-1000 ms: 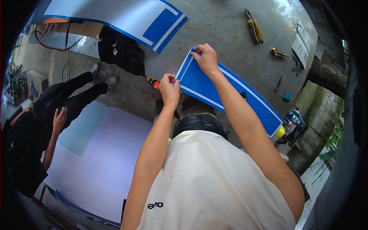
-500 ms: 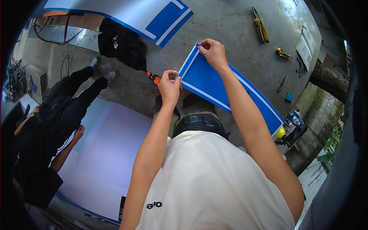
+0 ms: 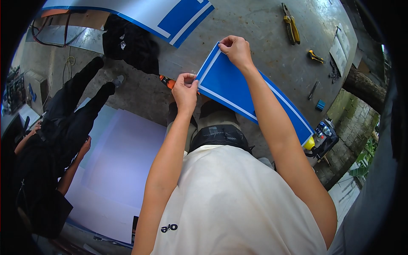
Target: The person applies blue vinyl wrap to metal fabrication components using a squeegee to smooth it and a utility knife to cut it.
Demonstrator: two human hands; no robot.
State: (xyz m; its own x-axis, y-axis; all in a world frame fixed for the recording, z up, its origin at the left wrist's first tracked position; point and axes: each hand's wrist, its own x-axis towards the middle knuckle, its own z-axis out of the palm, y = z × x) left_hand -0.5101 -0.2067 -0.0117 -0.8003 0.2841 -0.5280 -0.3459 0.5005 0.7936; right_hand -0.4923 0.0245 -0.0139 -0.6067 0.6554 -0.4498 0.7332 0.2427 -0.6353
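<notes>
A long blue sheet with white border stripes [image 3: 233, 87] lies at a slant over the table's near edge, in front of my waist. My left hand [image 3: 185, 91] pinches the near corner of its left end between thumb and fingers. At the far corner of that same end, my right hand [image 3: 235, 49] pinches the edge, with its forearm crossing above the sheet. Part of the sheet is hidden under that forearm.
On the metal table [image 3: 255, 25] lie yellow-handled pliers [image 3: 290, 27], a yellow cutter [image 3: 315, 56], a blue block [image 3: 320, 105] and a printed paper [image 3: 340, 49]. Another blue-and-white sheet [image 3: 182, 25] lies at the far left. A person in black [image 3: 51, 140] stands to my left beside pale panels [image 3: 119, 165].
Both hands have shifted slightly up and left in view, still pinching the sheet's end corners. The person in black has moved slightly; the view has tilted a little.
</notes>
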